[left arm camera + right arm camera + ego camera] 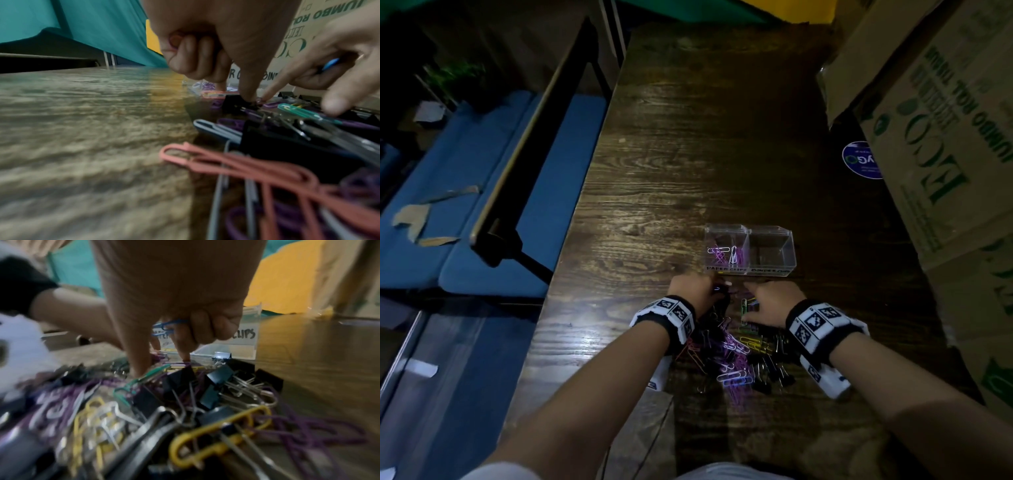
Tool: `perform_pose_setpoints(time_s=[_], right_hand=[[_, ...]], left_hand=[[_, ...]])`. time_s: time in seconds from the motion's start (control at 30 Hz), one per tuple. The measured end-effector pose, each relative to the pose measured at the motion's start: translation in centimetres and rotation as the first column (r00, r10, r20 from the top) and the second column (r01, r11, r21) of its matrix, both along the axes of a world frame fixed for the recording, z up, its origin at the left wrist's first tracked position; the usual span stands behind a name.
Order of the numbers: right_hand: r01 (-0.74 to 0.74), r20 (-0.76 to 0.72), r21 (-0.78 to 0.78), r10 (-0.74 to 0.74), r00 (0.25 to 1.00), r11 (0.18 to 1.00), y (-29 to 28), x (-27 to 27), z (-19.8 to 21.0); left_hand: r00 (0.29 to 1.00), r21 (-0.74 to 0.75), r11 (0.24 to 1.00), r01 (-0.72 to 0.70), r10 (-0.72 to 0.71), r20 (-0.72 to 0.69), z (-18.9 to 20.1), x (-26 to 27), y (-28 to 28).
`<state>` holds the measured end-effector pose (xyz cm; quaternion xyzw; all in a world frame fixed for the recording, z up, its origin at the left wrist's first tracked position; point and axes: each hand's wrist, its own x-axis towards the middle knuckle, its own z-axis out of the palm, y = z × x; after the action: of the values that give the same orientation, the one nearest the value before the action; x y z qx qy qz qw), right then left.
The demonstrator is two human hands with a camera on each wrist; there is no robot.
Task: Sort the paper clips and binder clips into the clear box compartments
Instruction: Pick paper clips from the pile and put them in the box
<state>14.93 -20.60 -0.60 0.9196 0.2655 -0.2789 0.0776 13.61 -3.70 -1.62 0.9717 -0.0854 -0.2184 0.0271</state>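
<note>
A clear two-compartment box (pixel 748 229) stands on the wooden table (pixel 688 154). Its left cell, labelled paper clips, holds purple and white paper clips (pixel 729 255); the right cell, labelled binder clips, looks empty. Just in front lies a mixed pile (pixel 739 349) of coloured paper clips and black binder clips (pixel 220 374). My left hand (pixel 700 286) holds a purple paper clip (pixel 174 40) in its curled fingers, while thumb and forefinger touch the pile. My right hand (pixel 767 301) grips blue paper clips (pixel 168 326) in its curled fingers, thumb and forefinger down among the clips.
Large cardboard cartons (pixel 935 120) crowd the table's right side, with a round blue sticker (pixel 859 164) beside them. A blue bench (pixel 482 192) and a dark frame run along the table's left edge. Bare wood stretches beyond the box.
</note>
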Motion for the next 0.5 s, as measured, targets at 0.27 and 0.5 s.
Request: perform_pose_setpoints(time_s=[0.27, 0.5], right_hand=[[-0.237, -0.024, 0.048, 0.238, 0.971, 0.97, -0.8, 0.0, 0.1], [-0.525, 0.042, -0.045, 0.527, 0.849, 0.85, -0.4, 0.4, 0.7]], left_hand=[[0.999, 0.043, 0.999, 0.031, -0.032, 0.03, 0.4, 0.5, -0.3], [0.998, 0.024, 0.997, -0.067, 0.067, 0.004, -0.1, 0.3, -0.5]])
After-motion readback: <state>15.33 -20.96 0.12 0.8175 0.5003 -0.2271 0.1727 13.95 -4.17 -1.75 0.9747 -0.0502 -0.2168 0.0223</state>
